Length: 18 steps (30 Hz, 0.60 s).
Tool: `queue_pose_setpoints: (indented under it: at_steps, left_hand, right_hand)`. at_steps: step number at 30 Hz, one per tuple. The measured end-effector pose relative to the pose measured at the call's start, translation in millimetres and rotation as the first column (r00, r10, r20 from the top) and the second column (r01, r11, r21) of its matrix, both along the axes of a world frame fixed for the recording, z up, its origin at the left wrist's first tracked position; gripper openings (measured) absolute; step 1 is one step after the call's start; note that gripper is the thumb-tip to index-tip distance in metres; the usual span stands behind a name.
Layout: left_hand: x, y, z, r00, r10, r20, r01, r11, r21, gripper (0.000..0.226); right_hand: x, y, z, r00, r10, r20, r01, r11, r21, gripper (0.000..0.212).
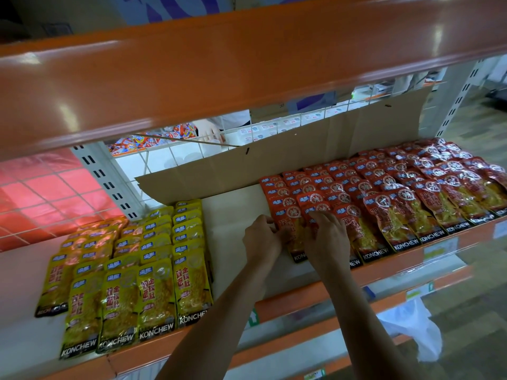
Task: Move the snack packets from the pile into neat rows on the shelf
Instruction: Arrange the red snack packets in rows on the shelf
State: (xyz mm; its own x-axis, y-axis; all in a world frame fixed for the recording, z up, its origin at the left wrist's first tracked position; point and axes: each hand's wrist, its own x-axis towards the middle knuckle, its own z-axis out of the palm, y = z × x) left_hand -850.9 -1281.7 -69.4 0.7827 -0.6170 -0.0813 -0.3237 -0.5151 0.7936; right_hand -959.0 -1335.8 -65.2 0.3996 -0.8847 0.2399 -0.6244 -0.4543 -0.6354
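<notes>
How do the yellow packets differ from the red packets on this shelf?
The yellow packets lie left of the bare gap, the red packets right. The left hand and right hand touch the red packets, not the yellow packets. The red packets fill more rows than the yellow packets. Both read KONCHEW.

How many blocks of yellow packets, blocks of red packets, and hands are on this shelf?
yellow packet block: 1
red packet block: 1
hands, the left hand and the right hand, both at the red block's near left corner: 2
Total: 4
</notes>
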Motion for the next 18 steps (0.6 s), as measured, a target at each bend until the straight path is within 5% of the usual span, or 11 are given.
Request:
queue_pose_setpoints:
  at_steps: [11,18]
  left_hand:
    - [36,55,23,0.906,-0.061,0.418,0.080,0.996,-0.028,0.028]
    - [95,155,29,0.853,0.012,0.522,-0.039,0.998,0.040,0.031]
  right_hand:
    - [63,50,-2,0.980,0.196,0.046,-0.190,0.976,-0.104,0.040]
    - [136,132,4,0.923,0.369,0.112,-0.360,0.928,-0.094,0.042]
